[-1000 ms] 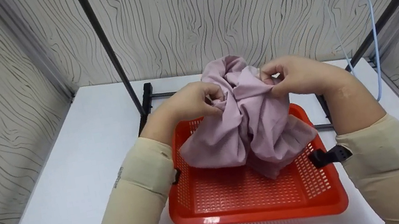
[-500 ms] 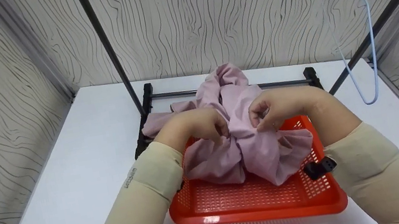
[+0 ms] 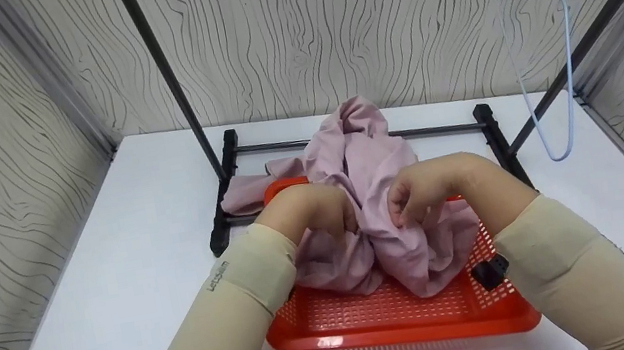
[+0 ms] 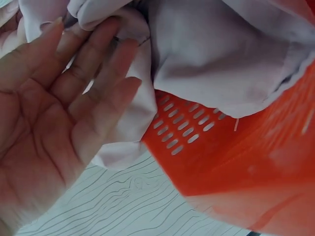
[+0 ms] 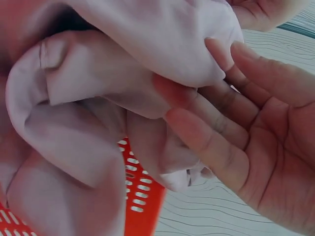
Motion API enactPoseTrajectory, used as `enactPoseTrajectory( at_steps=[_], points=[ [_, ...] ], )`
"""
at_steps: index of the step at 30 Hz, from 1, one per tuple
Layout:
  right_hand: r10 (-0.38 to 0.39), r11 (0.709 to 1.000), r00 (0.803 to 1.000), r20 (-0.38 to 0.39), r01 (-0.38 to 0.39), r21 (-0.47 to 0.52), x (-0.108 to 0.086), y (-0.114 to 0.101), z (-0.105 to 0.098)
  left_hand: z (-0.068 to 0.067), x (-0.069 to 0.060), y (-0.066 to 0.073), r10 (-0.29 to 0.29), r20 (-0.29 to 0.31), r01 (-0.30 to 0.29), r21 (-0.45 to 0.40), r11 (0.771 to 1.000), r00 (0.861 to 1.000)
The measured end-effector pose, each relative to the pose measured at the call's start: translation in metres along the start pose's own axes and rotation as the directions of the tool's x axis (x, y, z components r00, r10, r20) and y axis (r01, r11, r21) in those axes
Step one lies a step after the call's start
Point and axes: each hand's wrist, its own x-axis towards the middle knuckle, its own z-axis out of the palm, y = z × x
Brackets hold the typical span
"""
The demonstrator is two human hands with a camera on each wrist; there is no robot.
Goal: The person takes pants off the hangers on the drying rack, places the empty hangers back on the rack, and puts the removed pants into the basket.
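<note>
A crumpled pink shirt lies over the red perforated basket, with folds hanging inside it. One sleeve-like end spills past the basket's back left corner. Over the middle of the cloth, my left hand holds a fold with its fingertips; the left wrist view has its palm and fingers beside bunched cloth. Close on the right, my right hand pinches the shirt between thumb and forefinger. In the right wrist view the other fingers lie along the cloth. Exact fingertip contact is partly hidden.
A black rack stands on the white table behind the basket, its left upright and lower bar in sight. At the right hangs a light blue hanger. Wood-patterned panels enclose the table.
Both hands have come down the shirt, nearer to the basket's front. The shirt has been lowered, and a sleeve-like end now lies at the left. The hanger has swung slightly left.
</note>
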Motion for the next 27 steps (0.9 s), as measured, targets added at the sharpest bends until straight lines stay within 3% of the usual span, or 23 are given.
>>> enactPoseTrajectory(
  at_steps=[7, 16, 22, 27],
  points=[
    [0.089, 0.995, 0.996, 0.021, -0.088, -0.04, 0.006, 0.009, 0.007, 0.007, 0.002, -0.002, -0.036, 0.051, 0.034, 0.048, 0.998, 0.998],
    [0.068, 0.979, 0.997, 0.032, -0.061, -0.194, 0.011, 0.014, 0.012, 0.008, 0.003, 0.0, -0.073, 0.098, 0.059, 0.137, 0.989, 0.993],
    [0.07, 0.965, 0.997, 0.019, -0.064, -0.253, 0.014, 0.017, 0.017, 0.009, 0.003, 0.002, -0.062, 0.141, 0.035, 0.191, 0.981, 0.988],
    [0.121, 0.976, 0.992, 0.043, -0.111, -0.186, 0.015, 0.02, 0.018, 0.011, 0.008, 0.003, -0.035, 0.214, -0.016, 0.231, 0.973, 0.976]
  ],
)
